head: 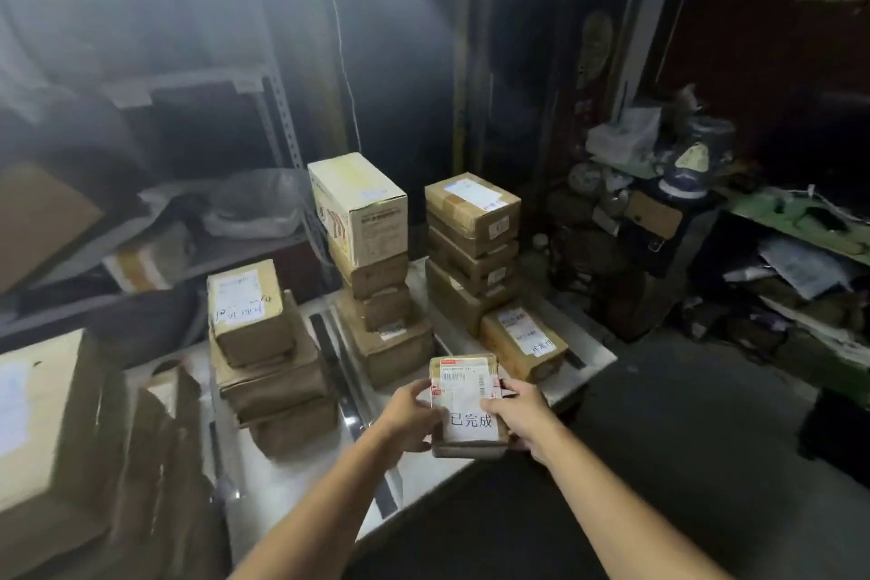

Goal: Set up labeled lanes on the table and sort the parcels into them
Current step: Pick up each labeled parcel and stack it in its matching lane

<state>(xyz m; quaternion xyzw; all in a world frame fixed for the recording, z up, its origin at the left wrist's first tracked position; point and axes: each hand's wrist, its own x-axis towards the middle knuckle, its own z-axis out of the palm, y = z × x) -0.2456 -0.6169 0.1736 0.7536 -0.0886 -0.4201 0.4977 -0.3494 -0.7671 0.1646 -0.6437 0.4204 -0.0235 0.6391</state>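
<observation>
I hold a small brown parcel [466,396] with a shipping label and a white handwritten slip, at the table's near edge. My left hand [408,414] grips its left side and my right hand [518,414] grips its right side. On the white table [301,480] stand three stacks of parcels: a left stack [268,353], a middle stack [372,268] topped by a white printed box, and a right stack [471,245]. A labelled parcel [525,341] lies in front of the right stack. Dark tape strips [334,367] run between the stacks.
Large cardboard boxes [52,429] fill the table's left end. A metal shelf unit [197,184] with bags and boxes stands behind. To the right are cluttered low cabinets [659,221] and a green surface [795,221] with papers. Dark floor lies at the lower right.
</observation>
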